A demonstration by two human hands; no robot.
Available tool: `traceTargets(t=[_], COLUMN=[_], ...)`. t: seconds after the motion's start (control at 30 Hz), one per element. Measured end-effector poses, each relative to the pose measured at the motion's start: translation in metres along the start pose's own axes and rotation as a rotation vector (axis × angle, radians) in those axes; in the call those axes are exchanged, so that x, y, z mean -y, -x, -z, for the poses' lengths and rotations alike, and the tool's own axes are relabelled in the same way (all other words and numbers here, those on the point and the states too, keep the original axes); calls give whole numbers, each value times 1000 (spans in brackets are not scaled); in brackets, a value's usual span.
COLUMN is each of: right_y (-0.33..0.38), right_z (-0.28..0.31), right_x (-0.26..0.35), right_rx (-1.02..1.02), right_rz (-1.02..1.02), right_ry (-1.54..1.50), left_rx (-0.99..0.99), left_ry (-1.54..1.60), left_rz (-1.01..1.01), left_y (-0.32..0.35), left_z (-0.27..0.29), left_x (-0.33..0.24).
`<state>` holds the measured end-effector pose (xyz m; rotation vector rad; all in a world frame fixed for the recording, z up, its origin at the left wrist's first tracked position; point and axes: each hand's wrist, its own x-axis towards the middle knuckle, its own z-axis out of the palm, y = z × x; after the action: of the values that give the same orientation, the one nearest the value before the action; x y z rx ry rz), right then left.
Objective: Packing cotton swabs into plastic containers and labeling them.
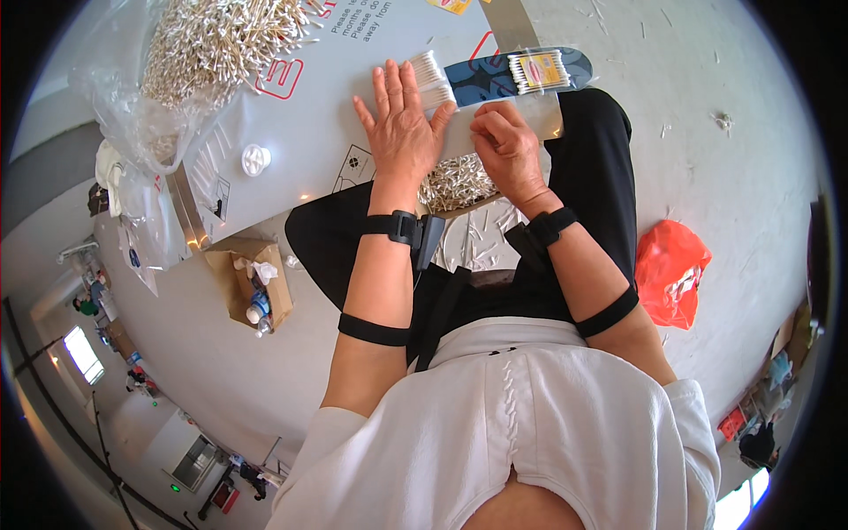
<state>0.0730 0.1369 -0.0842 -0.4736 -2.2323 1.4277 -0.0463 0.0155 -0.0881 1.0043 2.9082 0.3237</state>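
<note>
My left hand point(402, 132) lies on the grey table point(305, 132) with its fingers spread. Its fingers and thumb touch a flat row of white cotton swabs point(430, 78) lined up side by side. Close to the table's front edge, my right hand point(511, 152) is curled closed, and whatever its fingers may hold is hidden. A dark blue patterned strip point(477, 78) lies beyond it. On that strip's right part rests a clear pack of cotton swabs point(541, 71) with a yellow label. Below the table edge, between my hands, loose swabs point(458, 184) fill a container, partly covered.
A large heap of cotton swabs point(225, 44) spreads over the table's far left, beside a clear plastic bag point(132, 110). A round white container point(255, 160) stands nearby. On the floor are a cardboard box point(278, 300) with a bottle, and a red plastic bag point(670, 274).
</note>
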Motion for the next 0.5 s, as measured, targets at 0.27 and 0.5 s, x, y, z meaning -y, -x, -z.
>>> traceTargets(t=[0.27,0.5], right_y=[0,1], right_z=[-1,-1], right_x=[1,0], right_rx=[-3,3], right_rz=[27,-3], right_ry=[16,-13], left_rx=[27,20], left_ry=[-69,-78], left_rz=[7,2], left_y=[-9,-18], left_z=[4,3], left_x=[3,6])
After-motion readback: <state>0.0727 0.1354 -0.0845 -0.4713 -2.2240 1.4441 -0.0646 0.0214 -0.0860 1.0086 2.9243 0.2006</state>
